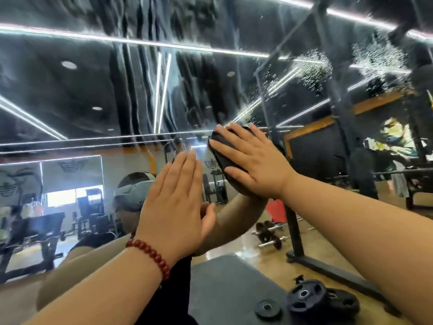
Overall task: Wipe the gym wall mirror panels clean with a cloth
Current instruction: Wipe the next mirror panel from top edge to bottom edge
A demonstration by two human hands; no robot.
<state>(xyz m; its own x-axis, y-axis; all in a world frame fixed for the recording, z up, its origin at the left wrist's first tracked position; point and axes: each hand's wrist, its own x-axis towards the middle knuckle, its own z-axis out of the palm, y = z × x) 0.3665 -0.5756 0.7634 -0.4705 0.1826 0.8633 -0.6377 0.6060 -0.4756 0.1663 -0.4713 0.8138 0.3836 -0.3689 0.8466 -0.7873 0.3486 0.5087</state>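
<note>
Both flat: right hand point(254, 160) presses cloth point(225, 151).

Dark folded cloth point(225, 153) lies flat against the wet, streaked mirror point(140, 90).

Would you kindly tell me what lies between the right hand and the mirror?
In the head view, a dark cloth lies flat between the right hand and the mirror.

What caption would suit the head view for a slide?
Right hand presses a dark cloth on the wet mirror; left hand rests flat on the glass.
</note>
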